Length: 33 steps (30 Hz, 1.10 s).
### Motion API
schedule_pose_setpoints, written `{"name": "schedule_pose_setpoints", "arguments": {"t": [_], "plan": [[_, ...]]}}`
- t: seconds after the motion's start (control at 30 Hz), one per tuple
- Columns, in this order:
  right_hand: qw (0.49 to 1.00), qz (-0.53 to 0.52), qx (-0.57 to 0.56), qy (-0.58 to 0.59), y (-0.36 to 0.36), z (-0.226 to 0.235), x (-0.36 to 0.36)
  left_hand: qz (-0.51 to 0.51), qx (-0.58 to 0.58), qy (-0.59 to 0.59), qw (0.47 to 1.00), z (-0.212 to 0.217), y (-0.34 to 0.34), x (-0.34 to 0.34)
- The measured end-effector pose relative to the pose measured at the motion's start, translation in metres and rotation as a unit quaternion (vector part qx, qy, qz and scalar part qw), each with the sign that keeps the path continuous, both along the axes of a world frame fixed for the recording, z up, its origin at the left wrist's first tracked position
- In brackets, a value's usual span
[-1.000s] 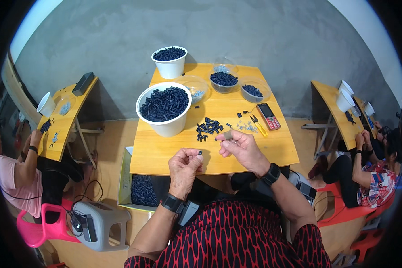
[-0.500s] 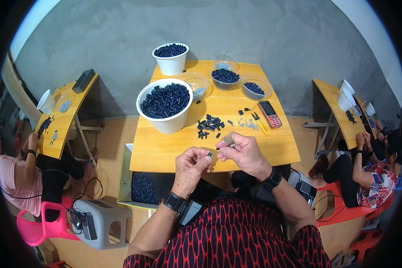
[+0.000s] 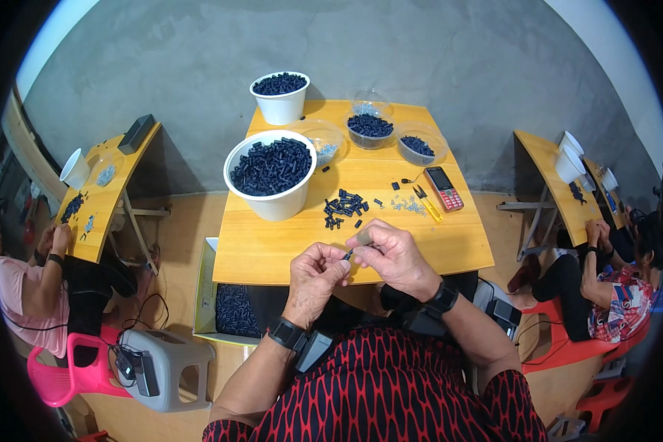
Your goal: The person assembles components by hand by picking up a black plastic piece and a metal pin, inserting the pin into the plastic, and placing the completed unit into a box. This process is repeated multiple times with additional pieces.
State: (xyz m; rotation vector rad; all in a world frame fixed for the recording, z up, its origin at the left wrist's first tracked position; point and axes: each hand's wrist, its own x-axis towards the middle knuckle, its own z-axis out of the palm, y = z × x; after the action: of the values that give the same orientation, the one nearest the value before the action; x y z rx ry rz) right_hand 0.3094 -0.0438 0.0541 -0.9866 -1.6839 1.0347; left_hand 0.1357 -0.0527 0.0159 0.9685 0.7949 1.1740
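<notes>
A: What is recorded at the centre of the frame?

B: The left hand [image 3: 315,276] and the right hand [image 3: 395,254] are held together just over the near edge of the wooden table [image 3: 272,258]. A small dark piece [image 3: 348,255] is pinched between the left thumb and forefinger; its far end is met by the right fingertips [image 3: 362,237], which are closed on something pale. What that pale item is cannot be told.

A: And the stock on the table?

B: A loose heap of dark pieces [image 3: 343,206] is seen just above the hands. A large white bucket [image 3: 271,174], filled with the same dark parts, is placed left of centre. A smaller white bucket [image 3: 280,96] is set at the upper edge, well apart from the hands.

A: Anything else noted?

B: Two clear bowls [image 3: 370,129] of dark parts are seen at the upper right of the table. A red mobile phone [image 3: 444,188] and a yellow-handled cutter [image 3: 426,203] are laid side by side right of the heap. Other seated people are seen at side tables at both frame edges
</notes>
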Motion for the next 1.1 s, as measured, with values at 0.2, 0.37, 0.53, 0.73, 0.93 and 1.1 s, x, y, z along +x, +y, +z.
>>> {"name": "schedule_pose_setpoints", "arguments": {"t": [0.2, 0.37, 0.53, 0.73, 0.93, 1.1], "plan": [[0.996, 0.004, 0.031, -0.081, 0.001, -0.002, 0.003, -0.002, 0.002, -0.006, 1.000, -0.001, 0.000, 0.000], [0.998, -0.012, 0.042, -0.035, -0.003, 0.002, -0.003, -0.005, 0.006, -0.003, 1.000, -0.001, -0.001, -0.001], [1.000, -0.003, 0.004, -0.003, -0.005, 0.002, -0.003, -0.019, 0.008, 0.000, 1.000, -0.003, -0.001, -0.001], [0.999, 0.018, -0.030, 0.017, -0.004, 0.003, -0.002, -0.020, 0.017, 0.017, 1.000, -0.001, -0.003, -0.001], [0.998, 0.024, -0.048, 0.023, -0.005, -0.001, -0.004, -0.016, 0.015, 0.026, 0.999, 0.001, -0.004, 0.000], [0.994, 0.041, -0.090, 0.045, -0.007, -0.004, 0.000, -0.012, 0.024, 0.038, 0.999, -0.006, -0.002, -0.001]]}}
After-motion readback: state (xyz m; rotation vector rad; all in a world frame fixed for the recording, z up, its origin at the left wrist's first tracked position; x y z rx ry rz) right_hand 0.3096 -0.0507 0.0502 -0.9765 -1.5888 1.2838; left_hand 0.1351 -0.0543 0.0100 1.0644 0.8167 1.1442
